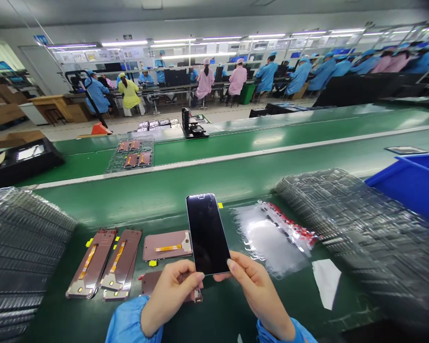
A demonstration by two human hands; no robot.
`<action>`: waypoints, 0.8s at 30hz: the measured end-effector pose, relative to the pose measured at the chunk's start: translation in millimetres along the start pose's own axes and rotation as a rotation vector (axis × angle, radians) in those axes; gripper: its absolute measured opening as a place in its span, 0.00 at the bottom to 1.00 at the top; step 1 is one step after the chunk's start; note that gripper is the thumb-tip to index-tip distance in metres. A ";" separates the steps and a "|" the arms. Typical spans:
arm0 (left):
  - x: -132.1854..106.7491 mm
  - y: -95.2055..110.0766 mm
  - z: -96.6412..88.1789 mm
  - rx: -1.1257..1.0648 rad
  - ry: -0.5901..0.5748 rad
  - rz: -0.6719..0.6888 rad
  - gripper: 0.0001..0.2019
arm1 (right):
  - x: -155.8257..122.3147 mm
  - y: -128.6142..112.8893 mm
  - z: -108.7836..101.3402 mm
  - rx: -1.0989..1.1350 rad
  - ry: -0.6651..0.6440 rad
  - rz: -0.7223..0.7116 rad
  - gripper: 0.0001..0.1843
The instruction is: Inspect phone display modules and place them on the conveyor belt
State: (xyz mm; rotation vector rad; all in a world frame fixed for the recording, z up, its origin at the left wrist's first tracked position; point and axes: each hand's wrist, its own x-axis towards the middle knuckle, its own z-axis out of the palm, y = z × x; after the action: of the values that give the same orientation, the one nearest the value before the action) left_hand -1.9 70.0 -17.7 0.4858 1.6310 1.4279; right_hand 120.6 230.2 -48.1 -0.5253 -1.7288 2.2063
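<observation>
Far left: tall stack of clear plastic trays (17, 262), its edge beside the green work surface (216, 312). Next, a pile of brown-backed panels (91, 264), slanted, orange ribbon and yellow tab on top; just right of it a second pile (127, 252), its panels fanned out of line. Behind these, on the belt (236, 147), a clear tray (116, 162) bearing four similar brown pieces. Then a single panel (150, 249) laid crosswise, ribbon up; nearer the wearer, another panel (149, 283), partly covered by the left hand (173, 288). That hand, blue-sleeved, pinches the lower left corner of a dark-faced display panel (208, 233), which is held tilted above the surface at centre, glossy side up, a yellow tab (220, 206) showing past its right edge. Right hand (253, 281) grips the lower right corner, thumb on the face, fingers beneath. Right of it, a spread of clear films (271, 238) with red and black ends; a white paper piece (327, 283); more clear trays (343, 224), stacked; lastly a blue bin (411, 186).
</observation>
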 end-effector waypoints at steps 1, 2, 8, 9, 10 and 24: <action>-0.3 -1.4 1.0 -0.007 0.012 0.009 0.22 | -0.3 0.1 0.6 -0.005 0.007 -0.001 0.23; -0.7 -2.8 1.7 -0.013 0.027 0.022 0.23 | -0.6 -0.1 1.2 -0.004 0.009 -0.002 0.23; -4.1 -1.5 0.0 0.000 0.064 0.053 0.23 | -2.3 -10.8 7.3 0.144 -0.031 0.045 0.24; -4.5 0.5 -0.3 0.008 0.055 0.043 0.24 | -2.6 -12.8 8.5 0.170 -0.035 0.054 0.25; -4.8 2.5 -0.4 0.009 0.048 0.032 0.24 | -2.9 -14.2 9.5 0.189 -0.036 0.059 0.26; 45.9 31.0 -52.7 -0.293 -0.010 -0.024 0.20 | 23.0 -2.1 4.7 -0.113 -0.246 0.111 0.26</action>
State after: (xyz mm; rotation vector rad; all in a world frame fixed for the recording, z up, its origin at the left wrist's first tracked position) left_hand -76.8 82.6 -8.3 0.3033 1.3841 1.6107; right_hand 97.9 236.8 -47.4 -0.3972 -2.0022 2.3433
